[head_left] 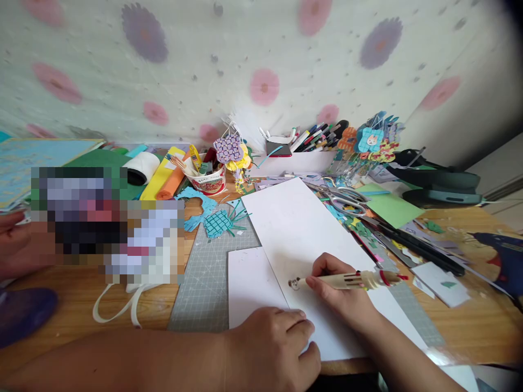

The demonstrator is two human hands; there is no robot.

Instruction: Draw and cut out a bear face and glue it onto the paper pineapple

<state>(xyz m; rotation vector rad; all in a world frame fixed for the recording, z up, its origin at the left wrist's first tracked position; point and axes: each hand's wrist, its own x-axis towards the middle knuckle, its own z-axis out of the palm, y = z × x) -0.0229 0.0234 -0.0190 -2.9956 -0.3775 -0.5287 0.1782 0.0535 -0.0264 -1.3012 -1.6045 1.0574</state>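
Observation:
My right hand [341, 288] is closed around a thick cream multicolour pen [351, 280] with a red upper end. The pen lies almost level over a large white sheet of paper [296, 223]. By its left end is a small dark-and-pale mark or figure [293, 283]; I cannot tell whether it is drawn or part of the pen. My left hand [278, 348] presses on the lower left edge of the sheet, its fingers curled. Beneath lies a second white sheet [247, 272], on a grey cutting mat [200, 277].
Scissors [347, 204], a black-handled cutter [425, 253] and paper scraps lie to the right. A blue glue gun [500, 261] is at the far right. Behind stand a paper tub [208, 182] and many markers [318, 136]. Another person's hand [20, 245] is at left, near a blurred patch.

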